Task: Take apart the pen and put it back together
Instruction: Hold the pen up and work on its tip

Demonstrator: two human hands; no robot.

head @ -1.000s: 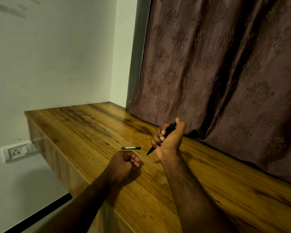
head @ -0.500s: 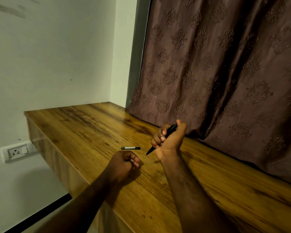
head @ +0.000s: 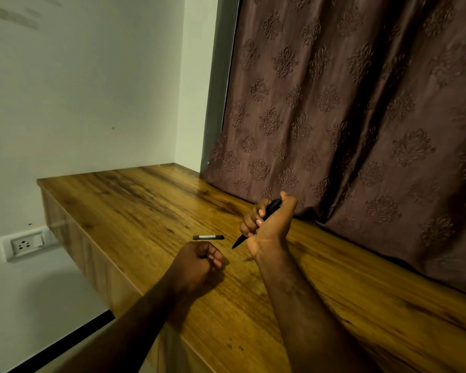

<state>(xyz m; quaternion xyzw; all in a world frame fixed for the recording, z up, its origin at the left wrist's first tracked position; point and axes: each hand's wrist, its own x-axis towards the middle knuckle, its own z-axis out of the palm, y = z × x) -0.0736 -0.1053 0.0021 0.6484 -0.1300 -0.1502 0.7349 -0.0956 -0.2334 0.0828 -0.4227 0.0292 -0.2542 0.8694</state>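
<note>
My right hand (head: 269, 227) is raised just above the wooden table (head: 135, 211), closed round a black pen body (head: 271, 207). The pen's pointed tip sticks out below the fist toward the lower left. A short dark pen piece (head: 208, 237) with a pale label lies flat on the table, just left of that tip. My left hand (head: 199, 262) rests on the table as a closed fist, a little nearer than the loose piece and apart from it. I cannot see whether anything is inside that fist.
A brown patterned curtain (head: 361, 117) hangs along the table's far and right side, close behind my right hand. The table's left edge drops beside a white wall with a socket (head: 26, 243).
</note>
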